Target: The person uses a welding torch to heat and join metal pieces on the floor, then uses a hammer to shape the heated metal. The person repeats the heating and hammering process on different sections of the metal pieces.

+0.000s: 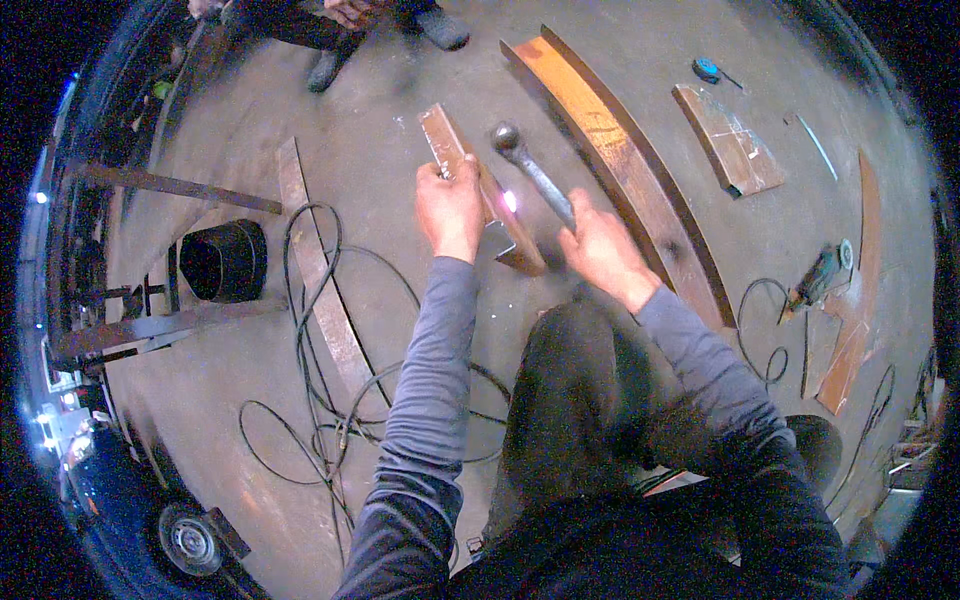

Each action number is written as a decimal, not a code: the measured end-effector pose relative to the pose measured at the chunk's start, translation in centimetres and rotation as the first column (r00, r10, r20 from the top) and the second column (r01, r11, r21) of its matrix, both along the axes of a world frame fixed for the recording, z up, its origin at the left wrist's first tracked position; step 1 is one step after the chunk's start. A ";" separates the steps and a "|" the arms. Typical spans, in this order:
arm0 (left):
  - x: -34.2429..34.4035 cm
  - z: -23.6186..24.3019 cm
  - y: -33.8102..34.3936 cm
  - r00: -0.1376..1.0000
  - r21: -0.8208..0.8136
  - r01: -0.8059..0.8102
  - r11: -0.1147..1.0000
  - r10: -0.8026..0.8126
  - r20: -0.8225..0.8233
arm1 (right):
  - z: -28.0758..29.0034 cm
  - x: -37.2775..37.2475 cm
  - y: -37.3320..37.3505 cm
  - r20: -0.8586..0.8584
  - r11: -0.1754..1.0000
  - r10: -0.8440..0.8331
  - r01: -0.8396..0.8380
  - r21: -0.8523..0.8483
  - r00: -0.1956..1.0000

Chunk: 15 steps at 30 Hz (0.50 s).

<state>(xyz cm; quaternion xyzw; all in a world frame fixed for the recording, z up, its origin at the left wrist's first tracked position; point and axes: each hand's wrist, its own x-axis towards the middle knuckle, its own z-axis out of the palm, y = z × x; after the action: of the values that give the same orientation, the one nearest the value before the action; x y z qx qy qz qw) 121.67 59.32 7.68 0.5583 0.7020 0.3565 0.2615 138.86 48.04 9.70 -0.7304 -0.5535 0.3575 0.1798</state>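
My left hand (pixel 449 212) is closed around a short length of rusty angle steel (pixel 494 203), its thumb on the upper side. The piece slants from far left to near right in front of my knee. A small bright pinkish spot shows on its right edge; what causes it I cannot make out. In my right hand (pixel 607 252) is a steel bar with a ball-shaped end (pixel 538 178), gripped by its near end. The ball points away from me, just right of the angle steel and apart from it.
A long rusty channel beam (pixel 625 155) lies to the right. Beyond it are a steel offcut (pixel 728 145), a blue tape measure (pixel 706 70) and an angle grinder (pixel 825 272). Looped cable (pixel 290 270) crosses a flat bar (pixel 330 300) at left. A person's foot (pixel 442 30) is far ahead.
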 end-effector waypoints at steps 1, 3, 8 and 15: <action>1.0 0.0 -0.3 1.000 -0.004 0.024 1.000 -0.024 0.009 | -2.6 0.6 -0.5 0.039 0.999 0.012 -0.011 -0.037 0.999; 3.0 -0.4 -0.6 0.992 -0.032 0.054 0.998 -0.050 0.120 | -9.3 3.4 -1.1 0.133 0.995 0.021 -0.007 -0.103 0.991; 0.6 -1.8 0.3 1.000 0.000 0.011 1.000 -0.011 -0.002 | -2.7 1.4 0.4 0.009 0.998 -0.051 0.051 -0.038 0.999; 2.4 -1.0 -0.3 0.997 -0.022 0.039 0.999 -0.037 0.070 | -8.1 1.3 -1.8 0.047 0.987 -0.043 0.049 -0.154 0.998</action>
<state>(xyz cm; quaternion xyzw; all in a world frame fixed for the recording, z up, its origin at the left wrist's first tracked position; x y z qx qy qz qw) 124.11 58.98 6.73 0.5556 0.6859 0.3625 0.2992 140.14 46.29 1.58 -0.7625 -0.5108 0.3790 0.1185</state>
